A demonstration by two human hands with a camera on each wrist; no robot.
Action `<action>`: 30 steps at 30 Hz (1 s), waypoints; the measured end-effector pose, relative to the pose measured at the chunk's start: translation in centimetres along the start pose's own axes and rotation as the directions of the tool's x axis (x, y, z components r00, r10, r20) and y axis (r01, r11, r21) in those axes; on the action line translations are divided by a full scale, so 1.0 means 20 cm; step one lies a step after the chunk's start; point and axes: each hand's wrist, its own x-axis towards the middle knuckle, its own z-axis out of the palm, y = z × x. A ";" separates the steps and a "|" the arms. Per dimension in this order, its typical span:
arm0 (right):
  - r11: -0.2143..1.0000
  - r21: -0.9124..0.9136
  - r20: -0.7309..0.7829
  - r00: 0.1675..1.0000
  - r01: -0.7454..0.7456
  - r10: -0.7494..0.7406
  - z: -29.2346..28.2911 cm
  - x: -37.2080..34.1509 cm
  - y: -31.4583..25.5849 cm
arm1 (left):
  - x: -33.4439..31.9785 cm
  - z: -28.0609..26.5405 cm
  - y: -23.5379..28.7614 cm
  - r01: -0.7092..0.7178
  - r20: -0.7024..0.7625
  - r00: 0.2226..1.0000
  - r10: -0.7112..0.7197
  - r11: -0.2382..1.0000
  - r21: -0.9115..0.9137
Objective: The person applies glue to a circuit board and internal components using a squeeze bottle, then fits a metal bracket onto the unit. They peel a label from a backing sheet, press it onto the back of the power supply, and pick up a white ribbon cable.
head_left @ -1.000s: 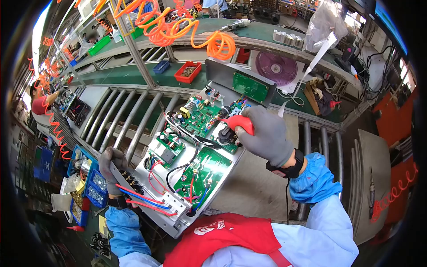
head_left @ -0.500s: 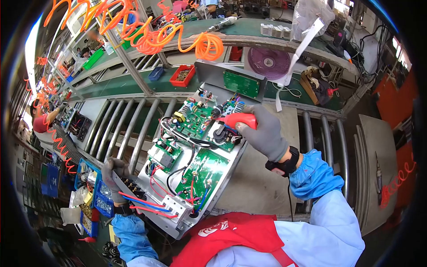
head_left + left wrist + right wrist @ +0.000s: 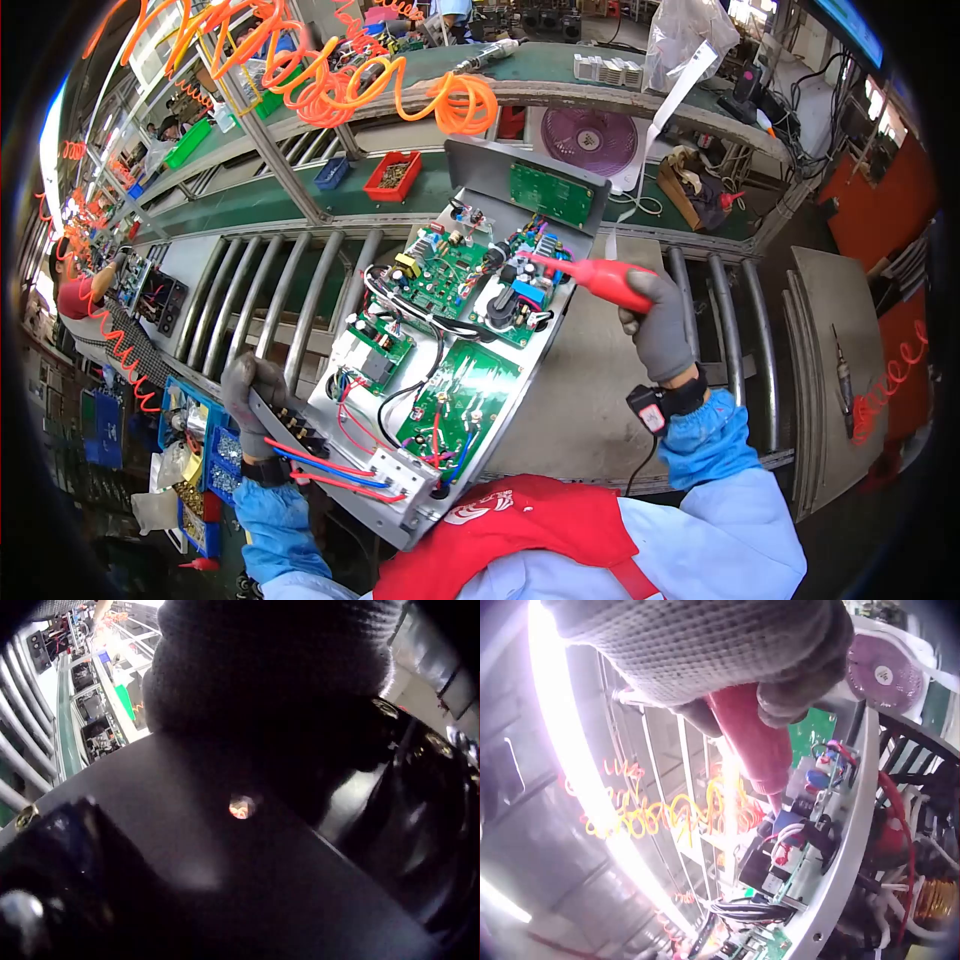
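Note:
A metal chassis [image 3: 533,357] full of green circuit boards [image 3: 465,385] and wires lies tilted across the rollers in front of me. My gloved right hand [image 3: 663,328] grips a red squeeze bottle [image 3: 615,281] whose narrow nozzle points left over the boards. In the right wrist view the nozzle of this bottle [image 3: 750,739] comes down close to a blue component [image 3: 786,822]. At the chassis's left end, my gloved left hand [image 3: 248,395] holds the upright end panel [image 3: 290,450]. Seen from the left wrist, the dark glove [image 3: 270,667] lies over this panel [image 3: 202,847]. Red and blue wires run to a white breaker block [image 3: 398,472].
Rollers [image 3: 270,280] extend to the left and right. A red bin [image 3: 394,176] and a blue bin [image 3: 332,173] stand behind the chassis, with a purple fan [image 3: 590,140] further right. Orange coiled hoses [image 3: 460,105] hang overhead. Blue parts trays [image 3: 222,465] sit left; another person [image 3: 85,300] works far left.
My right hand has drawn back to the right with the squeeze bottle, which now shows more of its length and nozzle. The left hand stays at the end panel.

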 end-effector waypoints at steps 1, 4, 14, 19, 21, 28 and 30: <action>0.987 0.141 0.025 0.997 -0.072 0.069 -0.05 0.01 0.03 | 0.06 -0.04 -0.01 0.007 0.008 1.000 -0.007 1.000 0.005; 0.811 0.459 0.194 0.932 -0.363 0.307 -0.07 0.04 0.10 | 0.28 -0.06 -0.04 0.083 -0.068 0.993 -0.093 0.987 -0.139; 0.613 0.448 0.496 0.751 -0.651 0.436 -0.16 0.11 0.22 | 0.26 -0.15 0.37 0.104 -0.145 0.989 -0.034 0.852 0.513; 0.533 0.320 0.810 0.518 -0.783 0.274 -0.22 0.27 0.36 | -0.35 0.13 0.55 0.004 -0.429 0.843 0.324 0.794 0.608; 0.548 0.379 0.666 0.631 -0.746 0.398 -0.11 0.20 0.29 | -0.51 0.24 0.43 -0.080 -0.283 0.852 0.439 0.645 0.760; 0.834 0.242 0.456 0.817 -0.496 0.354 -0.11 -0.06 0.30 | -0.40 0.30 0.22 -0.195 0.213 0.786 0.580 -0.095 0.976; 0.977 -0.102 0.410 0.886 -0.189 0.214 -0.17 -0.18 0.39 | -0.37 0.24 0.21 -0.196 0.134 0.787 0.603 0.039 0.980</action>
